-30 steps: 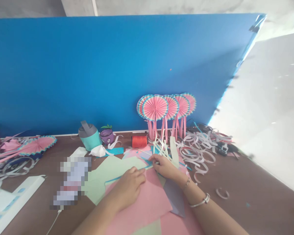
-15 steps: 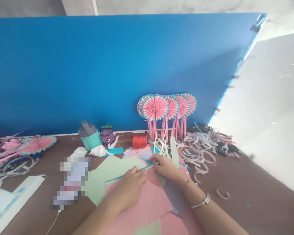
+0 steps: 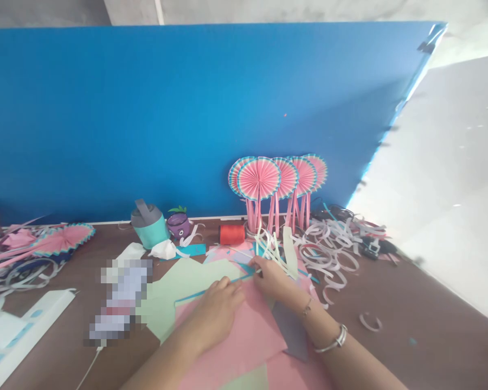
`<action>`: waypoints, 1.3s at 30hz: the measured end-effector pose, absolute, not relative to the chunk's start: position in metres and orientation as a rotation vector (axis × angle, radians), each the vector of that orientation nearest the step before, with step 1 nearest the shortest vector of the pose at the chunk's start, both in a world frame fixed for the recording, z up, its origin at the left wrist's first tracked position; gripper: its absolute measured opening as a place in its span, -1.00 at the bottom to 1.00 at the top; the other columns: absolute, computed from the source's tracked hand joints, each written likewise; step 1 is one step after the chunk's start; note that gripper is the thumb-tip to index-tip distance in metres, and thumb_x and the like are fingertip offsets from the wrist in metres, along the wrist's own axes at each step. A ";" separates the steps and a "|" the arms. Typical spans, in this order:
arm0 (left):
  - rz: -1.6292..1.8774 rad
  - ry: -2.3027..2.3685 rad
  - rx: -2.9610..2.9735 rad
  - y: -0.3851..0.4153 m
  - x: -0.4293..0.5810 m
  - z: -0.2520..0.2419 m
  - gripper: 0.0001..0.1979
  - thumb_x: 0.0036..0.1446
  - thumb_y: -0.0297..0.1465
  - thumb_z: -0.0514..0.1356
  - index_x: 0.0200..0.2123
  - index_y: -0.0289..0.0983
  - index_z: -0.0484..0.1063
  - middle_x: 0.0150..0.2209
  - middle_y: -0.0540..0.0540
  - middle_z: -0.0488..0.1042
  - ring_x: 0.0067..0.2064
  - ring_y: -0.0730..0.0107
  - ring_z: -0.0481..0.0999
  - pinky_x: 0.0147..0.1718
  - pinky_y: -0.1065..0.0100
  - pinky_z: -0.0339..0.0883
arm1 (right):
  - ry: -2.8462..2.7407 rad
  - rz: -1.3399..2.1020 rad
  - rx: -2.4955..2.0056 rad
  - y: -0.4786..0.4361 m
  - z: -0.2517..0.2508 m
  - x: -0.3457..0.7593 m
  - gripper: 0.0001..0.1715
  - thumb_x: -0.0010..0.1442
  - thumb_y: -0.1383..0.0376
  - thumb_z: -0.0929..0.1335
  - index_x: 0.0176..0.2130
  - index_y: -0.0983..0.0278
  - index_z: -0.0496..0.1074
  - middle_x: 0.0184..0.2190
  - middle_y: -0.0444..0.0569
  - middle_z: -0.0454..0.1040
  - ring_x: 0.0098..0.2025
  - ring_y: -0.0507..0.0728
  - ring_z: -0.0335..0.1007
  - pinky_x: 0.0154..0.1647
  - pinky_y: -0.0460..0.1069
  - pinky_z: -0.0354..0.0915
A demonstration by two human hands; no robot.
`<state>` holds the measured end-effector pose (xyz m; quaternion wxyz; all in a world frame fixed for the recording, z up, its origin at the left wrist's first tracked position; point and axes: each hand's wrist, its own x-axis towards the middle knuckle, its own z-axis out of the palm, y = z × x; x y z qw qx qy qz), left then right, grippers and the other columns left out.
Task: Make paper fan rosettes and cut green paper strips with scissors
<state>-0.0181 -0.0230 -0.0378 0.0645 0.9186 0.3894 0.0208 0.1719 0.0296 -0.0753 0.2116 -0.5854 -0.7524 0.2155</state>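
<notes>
A pink paper sheet [image 3: 248, 330] lies in front of me, with a narrow blue paper strip [image 3: 191, 297] running along its far edge. My left hand [image 3: 219, 309] rests flat on the sheet, fingertips close to the strip. At the strip's right end my right hand [image 3: 270, 276] is closed, with thumb and fingers pinched on it; the fingertips are partly hidden. Under and around the pink sheet are pale green paper [image 3: 187, 276] and a grey-lilac sheet [image 3: 290, 330]. Thin cream paper strips [image 3: 272, 246] lie just beyond my right hand.
Pink pleated paper fans [image 3: 258, 180] stand against a blue panel [image 3: 146, 108]. A red thread spool [image 3: 232, 234], a purple cup [image 3: 178, 225] and a teal container [image 3: 151, 230] sit at the back. Curled paper strips [image 3: 329, 254] heap up at right; a blurred-out phone-like object [image 3: 122, 300] lies left.
My right hand has shifted very slightly, its fingers curling a little more at the strip. My left hand stays in place on the pink sheet.
</notes>
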 end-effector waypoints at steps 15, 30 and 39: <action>0.093 1.173 2.767 -0.023 -0.020 -0.044 -0.59 -0.02 -0.71 -0.06 -0.20 -0.25 0.39 0.10 -0.11 0.34 -0.09 0.20 0.30 -0.12 0.19 0.23 | -2.000 0.606 -1.810 0.027 -0.067 0.173 -0.64 -0.07 0.52 0.25 -0.23 0.35 0.44 -0.46 -0.02 0.49 -0.42 0.08 0.35 -0.38 -0.09 0.13; 0.520 1.307 2.573 -0.014 -0.020 -0.059 -0.64 -0.03 -0.67 -0.05 -0.26 -0.23 0.39 -0.07 -0.13 0.38 -0.04 0.22 0.31 -0.09 0.18 0.23 | -2.041 0.604 -1.553 0.020 -0.065 0.176 -0.71 -0.04 0.50 0.19 -0.42 0.29 0.45 -0.41 -0.04 0.49 -0.36 0.07 0.35 -0.32 -0.09 0.18; 0.751 1.513 2.360 0.007 -0.026 -0.074 -0.85 0.16 -0.35 0.07 -0.34 -0.19 0.44 -0.29 -0.07 0.51 -0.15 0.21 0.40 -0.15 0.17 0.17 | -2.011 0.642 -1.308 0.014 -0.059 0.169 -0.73 0.05 0.47 0.22 -0.36 0.27 0.46 -0.38 -0.07 0.46 -0.32 0.06 0.34 -0.26 -0.08 0.24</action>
